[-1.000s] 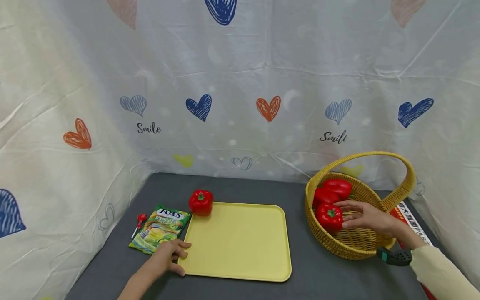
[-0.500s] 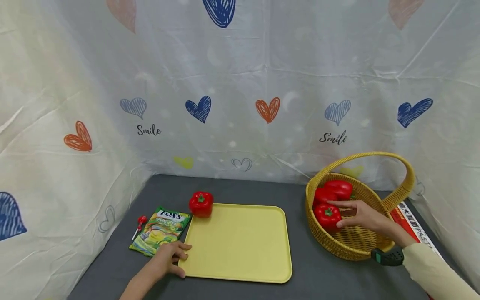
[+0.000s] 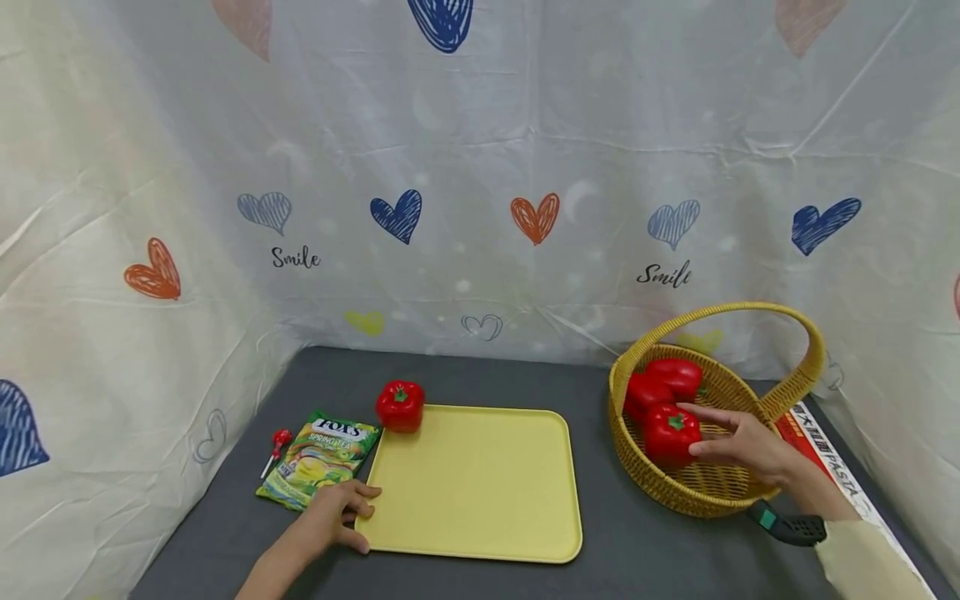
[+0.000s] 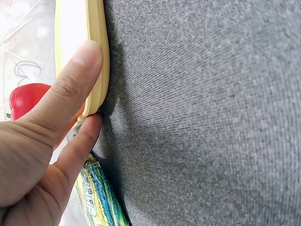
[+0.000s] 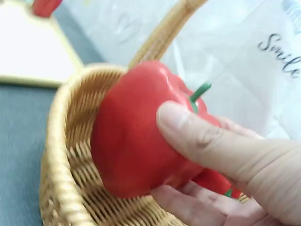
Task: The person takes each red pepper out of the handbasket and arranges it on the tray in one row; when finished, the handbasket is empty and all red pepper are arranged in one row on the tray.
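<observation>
My right hand [image 3: 738, 442] grips a red bell pepper [image 3: 670, 434] [image 5: 141, 136] inside the wicker basket [image 3: 701, 493], thumb on top and fingers beneath it. Two more red peppers [image 3: 671, 377] lie at the basket's back. My left hand [image 3: 337, 510] holds the near left corner of the yellow tray [image 3: 480, 483], thumb [image 4: 70, 89] on its rim [image 4: 96, 56]. Another red pepper [image 3: 401, 405] [image 4: 26, 100] sits on the tray's far left corner.
A green FOX'S candy bag [image 3: 318, 457] [image 4: 101, 200] and a red lollipop [image 3: 279, 442] lie left of the tray on the grey tabletop. A pasta box [image 3: 825, 450] lies right of the basket. Heart-printed cloth walls in the table on three sides.
The right hand has closed round the front pepper and shifted it slightly right and up within the basket. The left hand stays on the tray corner.
</observation>
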{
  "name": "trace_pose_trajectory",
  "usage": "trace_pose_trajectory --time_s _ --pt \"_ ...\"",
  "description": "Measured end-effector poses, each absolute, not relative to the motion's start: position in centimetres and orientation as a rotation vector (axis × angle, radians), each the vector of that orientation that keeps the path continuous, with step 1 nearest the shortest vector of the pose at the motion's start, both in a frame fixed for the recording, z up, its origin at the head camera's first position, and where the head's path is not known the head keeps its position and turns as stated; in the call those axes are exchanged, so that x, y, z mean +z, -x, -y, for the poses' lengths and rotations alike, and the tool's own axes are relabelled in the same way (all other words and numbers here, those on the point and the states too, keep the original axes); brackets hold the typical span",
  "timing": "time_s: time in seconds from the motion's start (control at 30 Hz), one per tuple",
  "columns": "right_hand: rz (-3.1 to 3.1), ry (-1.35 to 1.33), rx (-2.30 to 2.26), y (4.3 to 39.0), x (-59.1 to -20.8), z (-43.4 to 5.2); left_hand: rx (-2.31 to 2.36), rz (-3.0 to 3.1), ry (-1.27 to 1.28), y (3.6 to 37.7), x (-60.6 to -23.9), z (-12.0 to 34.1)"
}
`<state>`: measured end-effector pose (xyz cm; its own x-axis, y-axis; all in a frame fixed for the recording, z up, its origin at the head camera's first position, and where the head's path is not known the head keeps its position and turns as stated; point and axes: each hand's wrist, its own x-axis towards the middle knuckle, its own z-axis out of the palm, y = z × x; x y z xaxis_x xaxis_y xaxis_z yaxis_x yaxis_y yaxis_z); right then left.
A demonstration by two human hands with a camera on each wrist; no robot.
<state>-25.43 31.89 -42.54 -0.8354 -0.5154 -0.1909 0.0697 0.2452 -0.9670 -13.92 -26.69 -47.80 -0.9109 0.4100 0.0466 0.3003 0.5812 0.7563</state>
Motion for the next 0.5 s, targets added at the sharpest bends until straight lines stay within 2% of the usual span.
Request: trace_pose_trajectory --time_s 0.5 --pt "-1.838 0.382 -1.871 21.0 -38.6 -30.4 1.308 -2.596 -0.572 13.9 -47.6 26.7"
